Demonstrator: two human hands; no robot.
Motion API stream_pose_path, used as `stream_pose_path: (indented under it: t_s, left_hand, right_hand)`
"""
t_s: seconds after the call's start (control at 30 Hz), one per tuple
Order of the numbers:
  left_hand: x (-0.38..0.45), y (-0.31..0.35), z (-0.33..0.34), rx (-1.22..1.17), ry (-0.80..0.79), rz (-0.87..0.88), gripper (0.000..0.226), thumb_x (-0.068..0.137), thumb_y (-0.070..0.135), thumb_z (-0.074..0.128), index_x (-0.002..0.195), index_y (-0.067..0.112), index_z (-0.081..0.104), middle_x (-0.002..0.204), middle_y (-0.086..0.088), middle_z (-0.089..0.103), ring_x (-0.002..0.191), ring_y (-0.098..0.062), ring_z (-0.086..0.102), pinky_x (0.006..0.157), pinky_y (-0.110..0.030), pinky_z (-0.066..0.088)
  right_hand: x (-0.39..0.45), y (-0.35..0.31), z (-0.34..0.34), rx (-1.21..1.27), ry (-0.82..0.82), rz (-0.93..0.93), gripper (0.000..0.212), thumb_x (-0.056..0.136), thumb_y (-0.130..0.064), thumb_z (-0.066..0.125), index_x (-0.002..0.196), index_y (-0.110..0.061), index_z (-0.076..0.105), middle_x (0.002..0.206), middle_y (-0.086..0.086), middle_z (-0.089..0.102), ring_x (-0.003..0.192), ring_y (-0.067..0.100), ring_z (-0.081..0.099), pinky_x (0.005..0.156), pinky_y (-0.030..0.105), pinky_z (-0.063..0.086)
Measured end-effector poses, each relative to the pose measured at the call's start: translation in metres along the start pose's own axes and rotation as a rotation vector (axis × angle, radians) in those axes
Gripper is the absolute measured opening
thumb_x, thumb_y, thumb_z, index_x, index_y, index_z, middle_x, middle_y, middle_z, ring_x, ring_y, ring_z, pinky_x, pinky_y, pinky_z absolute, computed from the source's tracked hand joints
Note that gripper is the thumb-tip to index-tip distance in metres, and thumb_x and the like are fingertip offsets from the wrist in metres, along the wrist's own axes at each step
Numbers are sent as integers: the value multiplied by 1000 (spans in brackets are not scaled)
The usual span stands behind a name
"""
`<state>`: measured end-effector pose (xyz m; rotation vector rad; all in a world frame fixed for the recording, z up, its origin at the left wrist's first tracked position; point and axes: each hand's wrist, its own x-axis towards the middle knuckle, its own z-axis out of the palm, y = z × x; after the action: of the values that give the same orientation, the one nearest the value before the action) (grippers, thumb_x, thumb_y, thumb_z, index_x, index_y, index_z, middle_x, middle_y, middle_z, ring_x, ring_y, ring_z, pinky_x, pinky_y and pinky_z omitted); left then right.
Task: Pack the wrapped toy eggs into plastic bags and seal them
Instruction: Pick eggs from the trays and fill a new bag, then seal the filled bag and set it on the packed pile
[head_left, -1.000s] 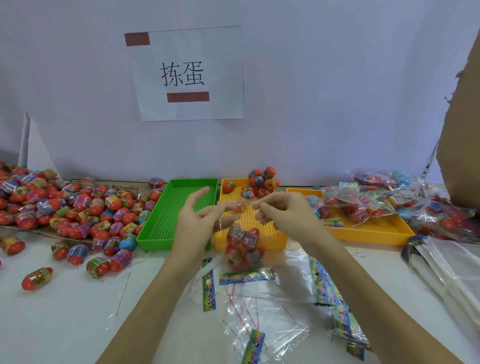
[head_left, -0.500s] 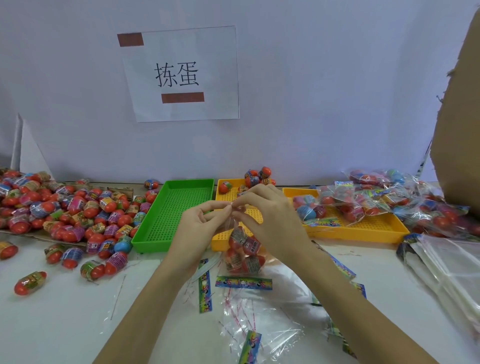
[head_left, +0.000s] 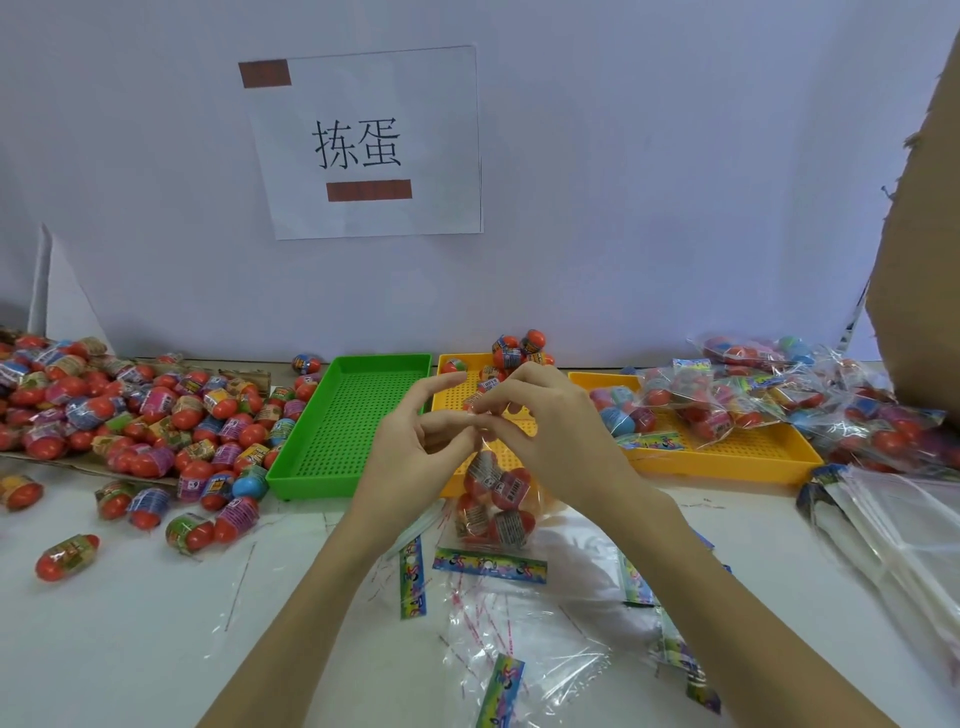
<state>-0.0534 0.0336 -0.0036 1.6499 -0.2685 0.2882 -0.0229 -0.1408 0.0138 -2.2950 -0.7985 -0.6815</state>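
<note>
I have both hands raised over the middle of the table (head_left: 130, 639), fingertips meeting at the mouth of a clear bag (head_left: 493, 512). My left hand (head_left: 415, 457) pinches the bag's top from the left with the index finger lifted; my right hand (head_left: 550, 431) pinches it from the right, fingers curled over the film. The bag hangs below them, holding several eggs, its bottom touching the table just in front of the near edge of the middle yellow tray (head_left: 457, 395). A green tray (head_left: 311, 457) sits to its left, loose eggs (head_left: 156, 415) heaped toward the table's left edge. Filled bags (head_left: 727, 405) pile on the right yellow tray (head_left: 727, 462). Empty bags (head_left: 524, 649) lie at the near edge.
</note>
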Motion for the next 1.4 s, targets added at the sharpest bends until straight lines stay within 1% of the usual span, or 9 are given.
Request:
stream_pose_path:
  t_s: [0.47, 0.6, 0.73, 0.93, 1.0, 1.07, 1.17, 1.27, 1.4]
  left_hand:
    - [-3, -4, 4, 168, 40, 70, 45, 96, 5, 73, 136, 24, 64, 94, 5, 83, 95, -12, 78, 90, -30, 61]
    - [-1, 0, 5, 63, 54, -28, 46, 96, 2, 73, 138, 17, 64, 91, 1, 83, 94, -12, 79, 86, -24, 62]
    - [1, 3, -1, -66, 83, -125, 40, 97, -5, 68, 135, 6, 64, 92, -5, 82, 90, -17, 80, 75, -20, 61]
    - [5, -1, -13, -173, 182, -214, 25, 97, -5, 66, 121, 1, 69, 96, -10, 82, 91, -24, 80, 75, -26, 64]
    - [5, -3, -14, -170, 198, -226, 21, 97, -4, 67, 117, 0, 71, 97, -9, 82, 90, -24, 80, 75, -25, 64]
    - [5, -4, -15, -160, 199, -228, 18, 97, -4, 67, 113, 0, 73, 97, -9, 82, 88, -23, 80, 75, -24, 64]
    - [6, -3, -13, -136, 185, -228, 16, 96, -4, 67, 111, 1, 74, 98, -9, 82, 89, -24, 80, 74, -24, 63]
    - [5, -2, -13, -123, 171, -233, 15, 96, -2, 68, 110, 1, 74, 98, -9, 82, 88, -24, 80, 75, -24, 64]
    - [4, 0, -12, -113, 144, -240, 15, 96, -1, 69, 108, 2, 75, 98, -8, 82, 87, -22, 79, 74, -24, 63]
  right_hand:
    - [-2, 2, 2, -122, 100, -151, 2, 90, -7, 75, 92, -6, 75, 91, 6, 67, 86, 23, 58, 77, 30, 52]
    - [-4, -3, 7, -97, 139, -69, 3, 92, -8, 74, 90, -7, 73, 89, 4, 67, 85, 18, 57, 78, 26, 50]
    - [1, 10, -8, -19, 264, 102, 4, 95, -12, 71, 92, -9, 71, 89, 0, 63, 83, 11, 54, 74, 13, 42]
    - [-7, 88, -69, -56, 612, 492, 14, 99, -17, 66, 101, -7, 74, 96, 11, 71, 83, 20, 62, 77, 24, 43]
    - [-17, 108, -83, -68, 520, 563, 16, 98, -19, 68, 101, -7, 77, 92, 9, 74, 83, 23, 68, 77, 27, 44]
    - [-23, 117, -90, -56, 330, 576, 12, 95, -19, 73, 98, -10, 80, 88, 5, 77, 77, 14, 68, 74, 25, 45]
    - [-26, 115, -89, -27, 115, 547, 8, 91, -21, 78, 99, -21, 81, 84, -8, 74, 75, -1, 64, 60, 8, 45]
    - [-25, 111, -90, -27, 2, 514, 7, 92, -19, 77, 96, -22, 81, 82, -14, 71, 72, -1, 65, 56, 3, 44]
    - [-23, 107, -100, -21, -86, 468, 17, 96, -25, 71, 84, -20, 83, 63, -6, 70, 56, 7, 59, 53, 9, 44]
